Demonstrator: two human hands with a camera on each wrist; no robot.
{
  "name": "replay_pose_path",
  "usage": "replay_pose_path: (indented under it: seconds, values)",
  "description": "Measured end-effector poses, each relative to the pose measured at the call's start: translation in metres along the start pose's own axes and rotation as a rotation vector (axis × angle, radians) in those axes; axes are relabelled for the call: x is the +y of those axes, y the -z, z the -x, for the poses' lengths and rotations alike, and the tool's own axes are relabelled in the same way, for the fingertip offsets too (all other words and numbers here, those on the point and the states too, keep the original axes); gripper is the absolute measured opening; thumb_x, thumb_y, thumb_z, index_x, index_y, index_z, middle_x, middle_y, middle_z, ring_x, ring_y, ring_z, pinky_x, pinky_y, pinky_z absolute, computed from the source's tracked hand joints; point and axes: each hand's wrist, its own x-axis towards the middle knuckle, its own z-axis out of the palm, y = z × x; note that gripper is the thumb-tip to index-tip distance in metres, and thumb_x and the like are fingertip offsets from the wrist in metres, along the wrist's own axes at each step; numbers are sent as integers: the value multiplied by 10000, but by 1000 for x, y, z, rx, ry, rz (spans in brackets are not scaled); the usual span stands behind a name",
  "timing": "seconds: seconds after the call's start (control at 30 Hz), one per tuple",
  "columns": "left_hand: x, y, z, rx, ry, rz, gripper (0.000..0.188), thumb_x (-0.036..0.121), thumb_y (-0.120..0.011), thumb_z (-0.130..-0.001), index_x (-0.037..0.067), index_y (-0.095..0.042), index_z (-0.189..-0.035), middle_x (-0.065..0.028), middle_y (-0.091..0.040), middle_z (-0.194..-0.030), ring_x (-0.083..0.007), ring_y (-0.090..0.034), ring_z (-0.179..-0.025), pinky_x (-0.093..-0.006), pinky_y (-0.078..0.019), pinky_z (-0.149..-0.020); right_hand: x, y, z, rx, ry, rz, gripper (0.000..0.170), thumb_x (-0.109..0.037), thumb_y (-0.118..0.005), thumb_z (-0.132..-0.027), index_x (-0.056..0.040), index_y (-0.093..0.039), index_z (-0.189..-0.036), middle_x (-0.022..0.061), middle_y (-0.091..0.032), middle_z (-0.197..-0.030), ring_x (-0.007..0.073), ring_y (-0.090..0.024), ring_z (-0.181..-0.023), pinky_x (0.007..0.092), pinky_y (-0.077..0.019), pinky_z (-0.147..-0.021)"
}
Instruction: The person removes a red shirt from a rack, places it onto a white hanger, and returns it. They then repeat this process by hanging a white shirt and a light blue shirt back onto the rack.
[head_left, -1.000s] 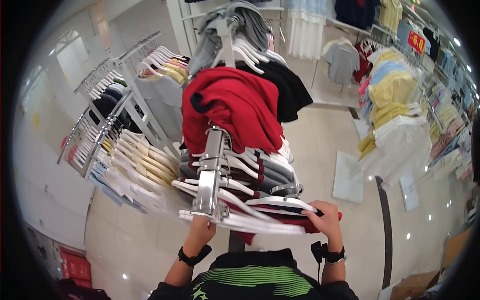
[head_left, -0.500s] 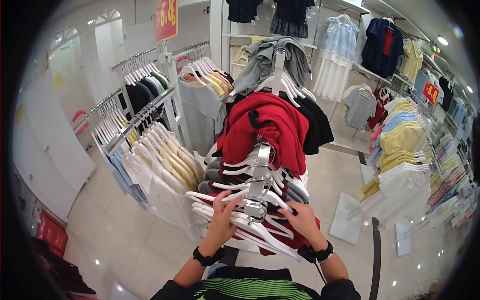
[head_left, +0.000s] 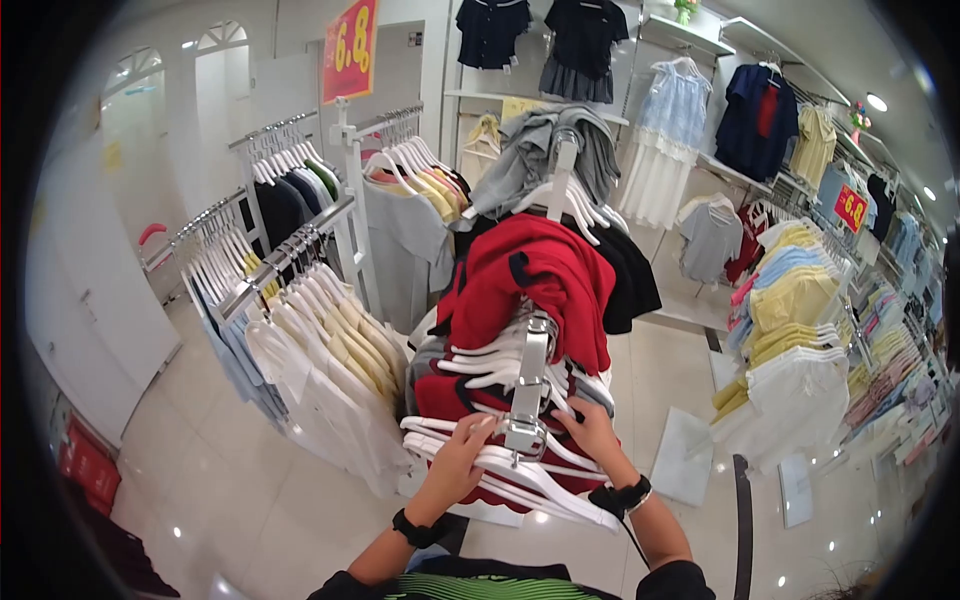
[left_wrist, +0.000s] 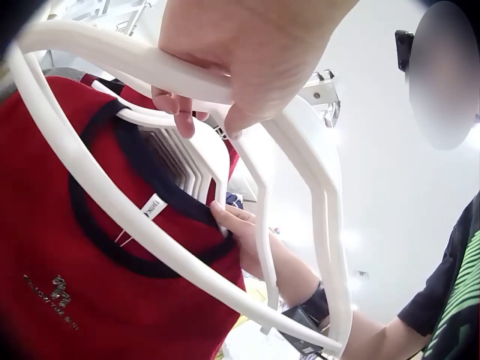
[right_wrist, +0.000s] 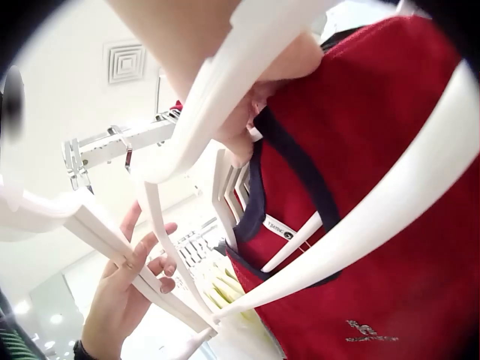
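In the head view, white hangers (head_left: 545, 488) hang at the near end of a chrome rail (head_left: 531, 375). My left hand (head_left: 458, 465) is on their left side; in the left wrist view, this hand (left_wrist: 251, 60) has thumb and fingers around a white hanger. My right hand (head_left: 592, 438) is to the right of the rail, behind the front hangers. A red shirt (left_wrist: 165, 307) with a navy neckline hangs behind them, also visible in the right wrist view (right_wrist: 375, 296), where my right hand (right_wrist: 292, 64) pinches it at the neckline.
Red cloth (head_left: 490, 270) lies draped over the rail, with a grey garment (head_left: 560, 140) farther back. To the left, a rack carries cream and white shirts (head_left: 300, 370); another at the right holds yellow and white clothes (head_left: 795, 385). Tiled floor (head_left: 240, 480) surrounds the racks.
The head view has tilted up, then shifted slightly. My right hand has moved inward, closer to the rail, and the front hangers now stand apart from the red shirt behind.
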Motion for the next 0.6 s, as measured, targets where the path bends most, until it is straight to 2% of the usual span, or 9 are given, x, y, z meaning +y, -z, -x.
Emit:
replay_pose_path:
  seconds: [0.13, 0.2, 0.27, 0.33, 0.43, 0.47, 0.53, 0.6]
  values:
    - [-4, 9, 1, -37, 11, -31, 778, -115, -517, -615, 138, -394, -1340, -157, -462, -1186, -348, -537, -973, -378, -455, -798, 1, 1, 10, -17, -24, 27, 255, -239, -666, -798, -3, -614, -877, 193, -580, -703, 358, -544, -623, 383, -414, -570]
    - [-10, 14, 4, -65, 25, -110, 765, -99, -535, -617, 137, -404, -1332, -150, -491, -1156, -320, -546, -949, -372, -451, -781, -7, 3, 20, -18, 46, 16, 238, -210, -652, -805, 10, -605, -883, 192, -586, -756, 366, -550, -681, 383, -425, -609]
    - [-15, 18, 6, -77, -7, -164, 761, -85, -549, -616, 140, -410, -1330, -148, -498, -1149, -307, -547, -941, -369, -446, -782, -7, 5, 28, -60, 11, 52, 252, -189, -632, -817, 12, -594, -963, 183, -603, -880, 368, -560, -806, 384, -445, -704]
    - [-23, 24, 8, -78, -54, -215, 757, -71, -564, -616, 143, -415, -1327, -147, -505, -1141, -295, -548, -934, -365, -441, -783, -7, 5, 36, -7, 46, 85, 291, -194, -629, -817, -14, -590, -1043, 174, -605, -966, 346, -562, -888, 377, -446, -777]
    - [-36, 35, 16, -69, -109, -143, 704, -13, -612, -629, 146, -456, -1296, -145, -495, -1188, -291, -538, -966, -376, -422, -825, -20, 23, 45, 11, 46, 86, 324, -188, -631, -809, -39, -590, -1094, 161, -606, -1019, 325, -559, -954, 380, -434, -861]
    - [-35, 42, 21, -47, -139, -167, 615, 28, -638, -677, 137, -489, -1264, -139, -490, -1205, -292, -518, -1003, -390, -396, -864, -26, 31, 46, 89, 80, 162, 320, -165, -627, -806, -34, -586, -1096, 157, -608, -1019, 323, -562, -956, 376, -438, -851]
    - [-33, 59, 31, -54, -139, -285, 551, 54, -665, -709, 112, -509, -1234, -127, -476, -1210, -312, -466, -1069, -402, -360, -928, -47, 48, 39, 205, 68, 117, 305, -138, -621, -805, -35, -588, -1090, 143, -613, -1012, 301, -574, -942, 360, -440, -838]
    - [-47, 71, 45, -29, -135, -222, 513, 79, -662, -727, 120, -526, -1220, -125, -490, -1183, -307, -473, -1054, -402, -363, -912, -70, 60, 20, 317, 132, 104, 288, -122, -617, -810, -34, -587, -1082, 123, -616, -975, 271, -586, -908, 337, -442, -813]
